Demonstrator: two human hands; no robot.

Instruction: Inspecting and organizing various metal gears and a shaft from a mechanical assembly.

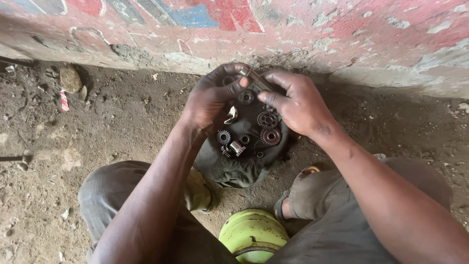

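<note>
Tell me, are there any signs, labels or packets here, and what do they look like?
Painted wall sign: along the top, behind both hands; chipped red paint with blue and pale shapes.
Small wrapper scrap: on the dirt at left, beside a stone; a thin strip with red and white stripes.
No screens.

Painted, crumbling concrete wall (342,44) closes off the far side; open dirt floor (122,117) lies left, with a grey stone (70,78) there; a green metal cylinder (253,233) blocks between the knees.
</note>
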